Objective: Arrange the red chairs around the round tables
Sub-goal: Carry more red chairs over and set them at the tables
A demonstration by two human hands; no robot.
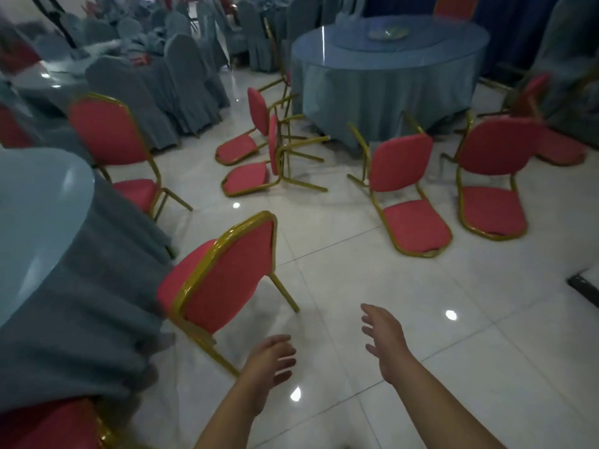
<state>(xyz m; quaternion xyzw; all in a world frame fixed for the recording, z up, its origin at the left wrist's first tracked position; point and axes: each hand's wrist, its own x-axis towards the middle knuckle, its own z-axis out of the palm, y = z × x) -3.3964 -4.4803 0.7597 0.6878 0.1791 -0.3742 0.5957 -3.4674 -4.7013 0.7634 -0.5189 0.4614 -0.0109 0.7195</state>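
A red chair with a gold frame (223, 280) stands upright against the near round table (48, 241) at the left, its seat tucked under the grey-blue cloth. My left hand (270, 361) is open just right of its rear leg, touching nothing. My right hand (385, 338) is open too, over bare floor. A second upright red chair (111, 137) stands further along the same table. Several red chairs lie tipped on the floor near the far round table (389, 66), among them one (405, 189) and another (492, 176).
Two tipped chairs (259, 150) lie tangled left of the far table. Rows of grey-covered chairs (181, 79) fill the back left. A dark strip (583, 286) lies on the white tiles at the right edge. A red chair back (48, 426) shows at bottom left.
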